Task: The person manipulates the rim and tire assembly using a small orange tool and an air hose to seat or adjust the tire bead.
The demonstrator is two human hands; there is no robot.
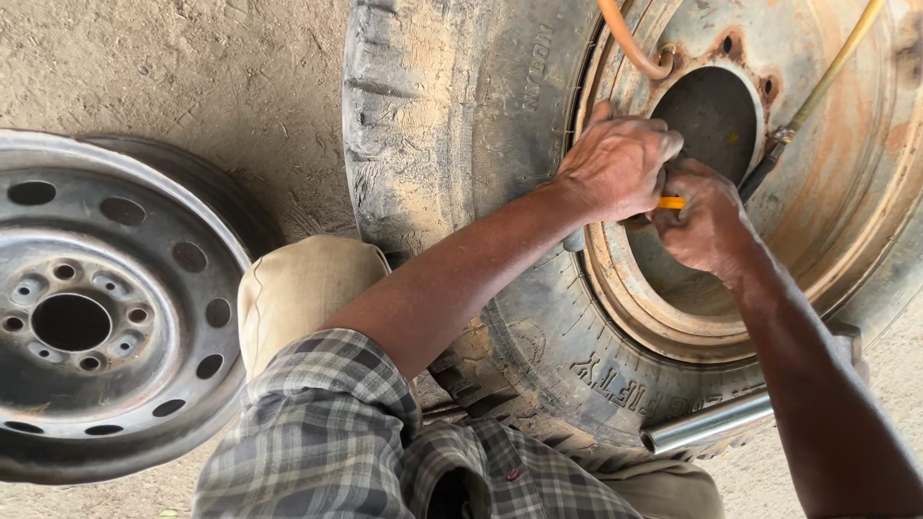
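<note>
While the person's checked shirt sleeve (327, 423) and tan trouser knee (298, 288) are filling the near edge of the view, a shiny metal pipe (707, 425) is lying just beyond them, resting against the lower side of a big truck tyre (452, 144). Off to one side, well apart from the hands, a bare grey steel wheel (106, 308) is lying flat on the dirt ground (192, 67).

Farther in, both arms are reaching across the tyre to its rusty rim (846, 192). The left hand (615, 165) is curling over the inner edge of the rim, its fingers (654, 139) pressed together around something I cannot tell clearly. The right hand (707, 221) is sitting just beside it, touching it, with its fingers bent and pinching a small orange tool (671, 203) that is showing between the two hands, right at the rim's inner edge beside the dark centre hole (716, 115).

Beyond the hands, an orange hose (625, 43) is looping down to the top of the hole, and a yellow hose (832, 67) is running across the rim to a dark fitting (764, 163) near the right hand.
</note>
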